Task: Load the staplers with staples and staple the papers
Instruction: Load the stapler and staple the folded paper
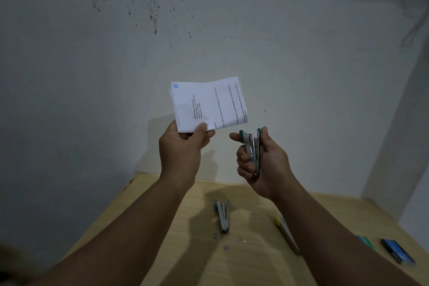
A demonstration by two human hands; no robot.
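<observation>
The light wooden table carries most of what the task still needs, while both hands work above its far edge in front of a stained white wall. The folded bundle of white printed papers is raised upright, pinched at its lower left corner between the thumb and curled fingers of the left hand. The right hand is wrapped around a metal stapler with green tips, whose jaws stand apart, pointing up just beside the bundle's lower right corner without touching it. Judging from this, the held stapler looks about ready to bite, and no staple shows in the papers. On the table lie a second metal stapler with blue tips, splayed wide, and a yellow-tipped stapler, shut or nearly so; whether either is loaded cannot be told. Blue staple boxes sit at the right, and small loose staple strips lie near the blue-tipped one.
</observation>
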